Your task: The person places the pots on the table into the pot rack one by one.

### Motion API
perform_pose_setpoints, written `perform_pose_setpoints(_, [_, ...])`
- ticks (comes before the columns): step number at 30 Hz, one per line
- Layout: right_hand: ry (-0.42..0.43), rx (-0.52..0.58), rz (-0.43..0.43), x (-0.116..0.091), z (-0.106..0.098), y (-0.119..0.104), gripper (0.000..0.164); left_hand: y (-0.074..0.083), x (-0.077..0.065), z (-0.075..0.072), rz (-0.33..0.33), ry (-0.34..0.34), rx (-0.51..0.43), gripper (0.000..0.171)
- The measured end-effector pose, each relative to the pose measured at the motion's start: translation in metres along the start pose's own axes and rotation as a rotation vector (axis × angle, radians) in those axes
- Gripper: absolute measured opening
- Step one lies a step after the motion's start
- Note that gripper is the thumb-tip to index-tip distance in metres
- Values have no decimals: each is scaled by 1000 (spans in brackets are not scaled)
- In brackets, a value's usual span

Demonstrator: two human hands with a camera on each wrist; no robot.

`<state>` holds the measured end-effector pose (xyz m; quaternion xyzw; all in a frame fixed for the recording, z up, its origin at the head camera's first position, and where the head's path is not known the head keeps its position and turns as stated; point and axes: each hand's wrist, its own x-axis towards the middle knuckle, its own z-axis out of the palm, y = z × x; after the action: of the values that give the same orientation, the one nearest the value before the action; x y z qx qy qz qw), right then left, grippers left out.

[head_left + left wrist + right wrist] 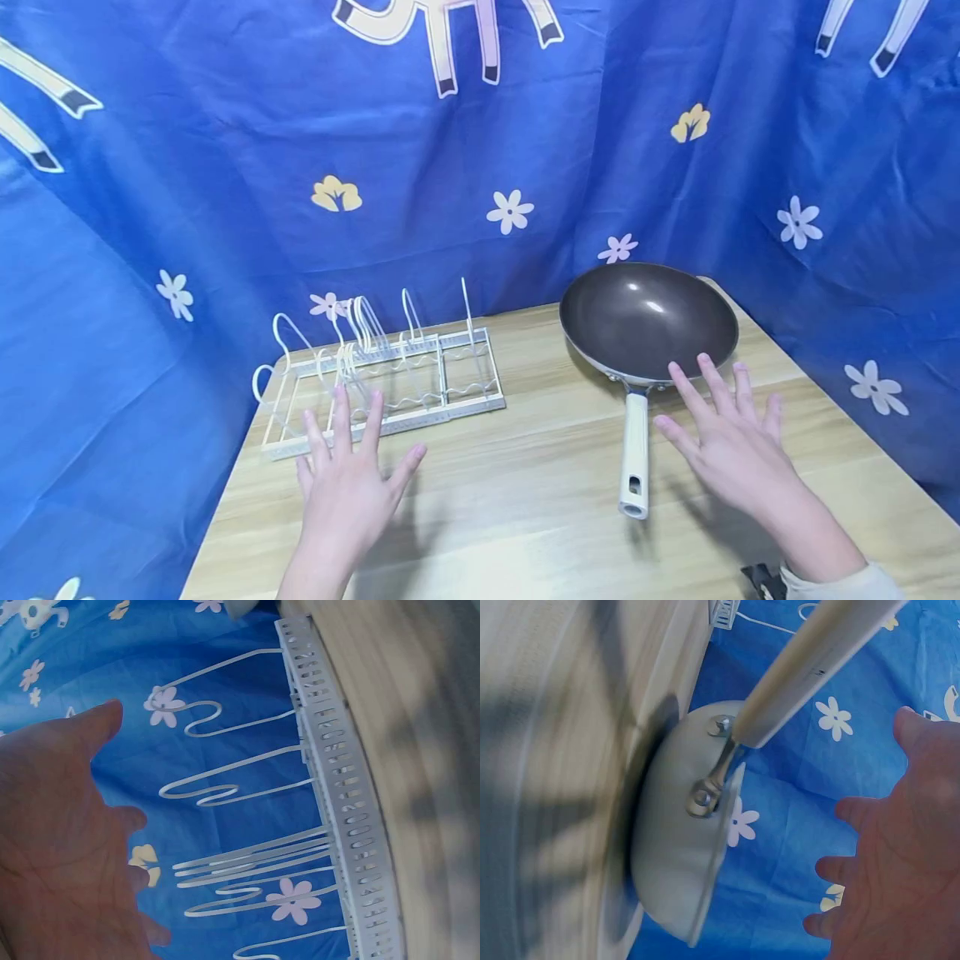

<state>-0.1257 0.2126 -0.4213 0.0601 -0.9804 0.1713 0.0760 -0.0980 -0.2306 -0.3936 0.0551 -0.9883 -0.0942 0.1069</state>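
My left hand [348, 492] hovers with spread fingers in front of a white wire pan rack [472, 406], holding nothing. The rack has upright loops and a slotted side rail [337, 765], seen close in the left wrist view. On the right of the table sits a wok [648, 321] with a dark inside and a white handle [635, 454] pointing toward me. Fingers spread, my right hand [738, 454] is just right of that handle, its fingertips overlapping the wok's rim in the head view. In the right wrist view the wok's pale outside [679, 832] and riveted handle bracket show.
Everything stands on a light wood-grain table [480, 492]. A blue curtain [450, 167] with flowers and animal legs hangs behind it and along both sides. Near my right sleeve [840, 583] a small black object [763, 581] shows.
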Motion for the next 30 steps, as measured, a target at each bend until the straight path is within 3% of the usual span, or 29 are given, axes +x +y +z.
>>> perform_pose_setpoints(7, [-6,47,15,-2,3,-1,71,-1,-1,4,-13,-44,-30,87])
perform_pose_setpoints(14, [2,245,47,-1,5,-2,78,4,1,3,-14,-100,-340,88])
perform_pose_setpoints(22, [-120,483,142,10,15,4,87,34,-1,20,56,-143,-438,91])
perform_pose_setpoints(25, [-188,643,187,15,22,5,87,47,-2,27,74,-173,-484,90])
perform_pose_setpoints(30, [-335,1005,290,19,33,9,80,70,-4,35,94,-227,-555,89])
